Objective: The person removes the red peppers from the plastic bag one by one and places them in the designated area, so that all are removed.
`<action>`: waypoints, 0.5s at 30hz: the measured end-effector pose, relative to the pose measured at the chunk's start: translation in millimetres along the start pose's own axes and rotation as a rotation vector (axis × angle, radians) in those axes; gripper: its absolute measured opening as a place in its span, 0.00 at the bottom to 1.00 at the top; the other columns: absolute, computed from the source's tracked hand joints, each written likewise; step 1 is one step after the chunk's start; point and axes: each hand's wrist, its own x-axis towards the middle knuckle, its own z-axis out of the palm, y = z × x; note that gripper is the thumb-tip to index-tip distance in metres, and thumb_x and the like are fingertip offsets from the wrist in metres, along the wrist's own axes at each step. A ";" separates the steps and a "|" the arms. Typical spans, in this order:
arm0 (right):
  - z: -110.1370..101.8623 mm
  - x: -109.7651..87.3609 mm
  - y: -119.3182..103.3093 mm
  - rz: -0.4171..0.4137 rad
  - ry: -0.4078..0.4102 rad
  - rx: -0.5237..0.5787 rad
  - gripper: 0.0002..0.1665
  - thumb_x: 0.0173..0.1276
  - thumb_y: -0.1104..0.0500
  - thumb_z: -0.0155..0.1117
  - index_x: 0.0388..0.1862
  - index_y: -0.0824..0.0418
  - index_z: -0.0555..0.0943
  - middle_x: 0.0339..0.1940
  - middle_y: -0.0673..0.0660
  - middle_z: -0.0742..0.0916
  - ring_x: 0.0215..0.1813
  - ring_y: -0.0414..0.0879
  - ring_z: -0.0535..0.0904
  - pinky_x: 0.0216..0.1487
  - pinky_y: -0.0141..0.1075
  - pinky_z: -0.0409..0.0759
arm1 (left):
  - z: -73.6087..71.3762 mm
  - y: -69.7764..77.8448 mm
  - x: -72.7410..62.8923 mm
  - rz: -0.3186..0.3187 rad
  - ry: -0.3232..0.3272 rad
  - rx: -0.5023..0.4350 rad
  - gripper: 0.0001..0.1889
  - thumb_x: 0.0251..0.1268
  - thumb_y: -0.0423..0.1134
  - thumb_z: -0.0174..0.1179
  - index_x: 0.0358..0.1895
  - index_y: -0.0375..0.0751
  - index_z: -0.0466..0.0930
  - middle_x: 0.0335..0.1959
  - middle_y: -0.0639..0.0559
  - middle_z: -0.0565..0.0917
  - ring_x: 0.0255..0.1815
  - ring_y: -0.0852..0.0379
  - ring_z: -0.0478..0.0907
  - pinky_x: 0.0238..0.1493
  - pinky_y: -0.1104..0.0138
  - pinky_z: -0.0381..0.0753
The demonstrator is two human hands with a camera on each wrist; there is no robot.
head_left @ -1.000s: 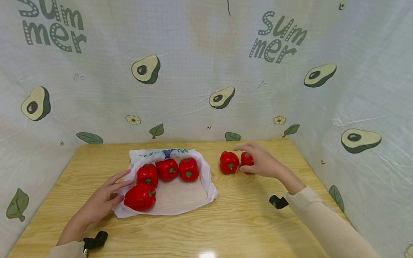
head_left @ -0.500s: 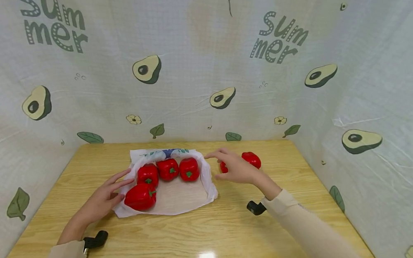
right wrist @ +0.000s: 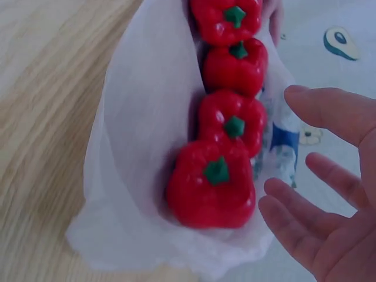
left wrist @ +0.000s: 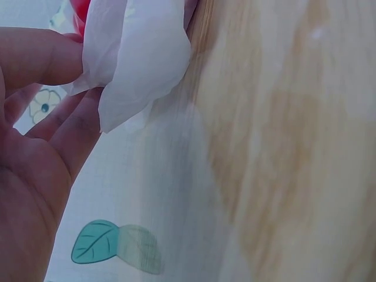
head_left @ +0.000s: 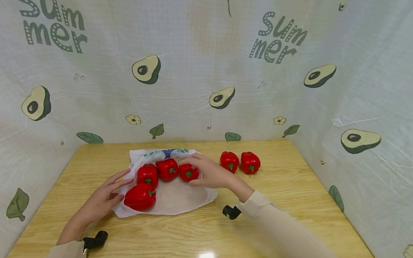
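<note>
A white plastic bag (head_left: 177, 196) with a blue and green print lies with its mouth towards me, several red bell peppers inside. My left hand (head_left: 101, 201) rests at its left edge, fingers spread and fairly straight, the thumb beside the front-left bell pepper (head_left: 140, 197). In the left wrist view, thumb and fingers touch the white plastic. Over the bag's right side, my right hand (head_left: 210, 172) reaches around the rightmost bell pepper (head_left: 187, 173) in the bag. The right wrist view shows its fingers parted, with a gap between them and that bell pepper (right wrist: 211, 188).
Two more red bell peppers, one nearer the bag (head_left: 229, 160) and one farther right (head_left: 250, 163), stand on the wooden table (head_left: 158, 250). Pale cloth (head_left: 186, 77) printed with avocados and leaves rises behind and at both sides. Each wrist carries a small black camera (head_left: 231, 212).
My right hand has moved left, from the rightmost bell pepper on the table to over the bag's right side. Both table peppers stay put. My left hand keeps its place.
</note>
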 end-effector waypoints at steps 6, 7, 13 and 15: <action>19.2 20.5 -8.6 -0.036 -0.032 -0.020 0.37 0.69 0.61 0.77 0.76 0.58 0.75 0.80 0.57 0.74 0.82 0.54 0.65 0.77 0.44 0.72 | -0.2 1.4 -0.1 -0.009 -0.003 0.000 0.29 0.66 0.20 0.65 0.71 0.38 0.79 0.82 0.38 0.64 0.75 0.31 0.63 0.57 0.81 0.74; 23.0 24.0 -9.9 -0.043 -0.037 -0.027 0.37 0.69 0.60 0.77 0.76 0.58 0.75 0.78 0.56 0.75 0.81 0.53 0.66 0.76 0.42 0.72 | -0.2 1.5 0.0 -0.010 -0.003 0.003 0.29 0.66 0.20 0.65 0.71 0.38 0.79 0.82 0.38 0.64 0.76 0.31 0.63 0.57 0.81 0.74; 46.0 41.5 -17.6 -0.074 -0.094 0.019 0.38 0.70 0.60 0.77 0.76 0.56 0.74 0.73 0.54 0.79 0.72 0.52 0.74 0.66 0.36 0.80 | -0.3 1.2 -0.1 -0.016 -0.005 -0.001 0.30 0.66 0.20 0.66 0.71 0.38 0.79 0.82 0.38 0.64 0.76 0.30 0.64 0.55 0.79 0.77; 52.5 45.6 -20.1 -0.081 -0.113 0.051 0.39 0.69 0.60 0.77 0.77 0.57 0.74 0.73 0.56 0.79 0.71 0.53 0.75 0.65 0.37 0.82 | -0.4 1.1 -0.4 -0.015 -0.005 -0.003 0.30 0.66 0.20 0.66 0.71 0.38 0.79 0.82 0.38 0.64 0.76 0.30 0.64 0.55 0.79 0.77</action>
